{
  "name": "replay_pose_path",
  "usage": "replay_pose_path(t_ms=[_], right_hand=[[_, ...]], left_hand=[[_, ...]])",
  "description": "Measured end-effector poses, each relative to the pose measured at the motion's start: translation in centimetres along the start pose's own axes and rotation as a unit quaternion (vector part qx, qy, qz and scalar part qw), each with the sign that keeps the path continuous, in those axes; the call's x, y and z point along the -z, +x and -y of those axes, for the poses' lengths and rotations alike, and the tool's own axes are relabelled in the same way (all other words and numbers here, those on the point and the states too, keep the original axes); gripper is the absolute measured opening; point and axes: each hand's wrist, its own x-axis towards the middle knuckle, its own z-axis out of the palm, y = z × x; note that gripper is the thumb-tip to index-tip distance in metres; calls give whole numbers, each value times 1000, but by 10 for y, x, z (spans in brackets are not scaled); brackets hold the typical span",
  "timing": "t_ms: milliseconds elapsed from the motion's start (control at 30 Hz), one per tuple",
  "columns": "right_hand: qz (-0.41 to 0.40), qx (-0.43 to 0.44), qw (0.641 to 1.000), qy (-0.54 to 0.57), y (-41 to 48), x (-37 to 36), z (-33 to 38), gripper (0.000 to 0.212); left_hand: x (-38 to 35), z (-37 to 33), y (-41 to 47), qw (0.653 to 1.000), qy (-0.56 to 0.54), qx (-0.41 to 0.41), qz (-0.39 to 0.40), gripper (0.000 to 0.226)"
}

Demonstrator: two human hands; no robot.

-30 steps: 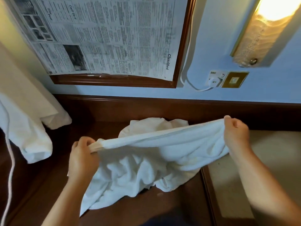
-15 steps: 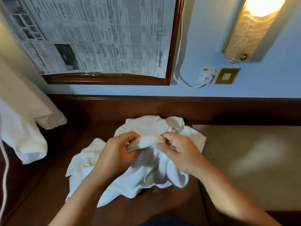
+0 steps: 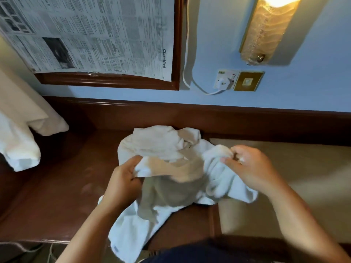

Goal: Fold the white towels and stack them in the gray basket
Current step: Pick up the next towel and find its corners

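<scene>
**Two hands gather a crumpled white towel on a dark desk**

A white towel (image 3: 167, 186) lies bunched in the middle of a dark wooden desk (image 3: 57, 196), seen from above the person working on it. It is rumpled into several loose layers, with one corner trailing off the near edge at about seven o'clock.

The left hand (image 3: 121, 179) grips a fold at the towel's nine o'clock side, fingers curled round the cloth. The right hand (image 3: 248, 168) pinches a small gathered tuft at the three o'clock side between thumb and fingertips. Both hands are slightly blurred.

The step in hand looks like finding the towel's edges so it can be opened flat. To do it well, each hand would likely need to work along the hem to a true corner, not a mid-fold. Lifting and drawing the hands apart should then let the layers drop out before any fold is made.

The gray basket is not in sight.

A pale beige panel (image 3: 307, 168) sits in the desk at three o'clock, under the towel's right edge. More white cloth (image 3: 20, 149) hangs at nine o'clock, well apart. On the wall behind are a framed newspaper (image 3: 98, 35) at eleven o'clock, a lit wall lamp (image 3: 269, 31) at one o'clock and a socket (image 3: 224, 81) below it.
</scene>
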Motion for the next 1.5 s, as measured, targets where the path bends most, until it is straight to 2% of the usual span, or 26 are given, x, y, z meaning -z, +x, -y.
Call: replay_pose_path(t_ms=[67,133,200,300,333,367,467,600,700,767,833,1000,1067,1167,1267,1400,1500], right_hand=[[91,58,994,-3,-12,-5,6,21],[134,58,986,85,-23,-17,11,14],[127,73,978,150,-34,-24,8,41],[167,102,970,146,-44,-27,-3,101],[196,116,963,142,-48,-28,-6,104],[223,139,955,139,-55,-27,-12,94],[230,176,938,192,-71,-23,-25,31],[143,131,940,282,-92,8,-50,12],[54,99,938,328,-104,38,-67,19],[4,76,935,347,-114,55,-80,36],[-15,48,930,363,-123,69,-90,58],[-48,-1,918,394,-171,101,-116,74],[-52,-17,918,392,-190,110,-121,67],[-53,-42,907,416,-228,130,-125,32],[-31,-60,899,433,-261,146,-143,25],[-2,-81,893,443,-297,166,-182,26],[-11,-80,899,431,-327,197,-228,27]], left_hand=[[-20,-52,0,997,-31,-65,12,21],[-32,-90,-3,994,-42,-93,44,11],[-45,-115,-12,993,-48,-95,54,7],[-64,-135,-36,995,-49,-75,31,12],[-69,-138,-43,996,-46,-70,26,14],[-76,-142,-53,997,-42,-65,22,13],[-87,-145,-74,998,-35,-54,5,7],[-93,-145,-92,999,21,-36,-25,21],[-97,-142,-89,994,84,-59,-35,29],[-105,-145,-85,991,95,-84,-40,34],[-109,-151,-81,991,81,-95,-53,36],[-121,-174,-84,981,48,-159,-103,27],[-126,-182,-91,976,61,-184,-96,25],[-142,-194,-111,968,85,-226,-63,19],[-165,-208,-134,960,129,-244,-53,17],[-210,-241,-159,965,180,-187,-26,23],[-265,-281,-179,985,139,-82,53,17]])
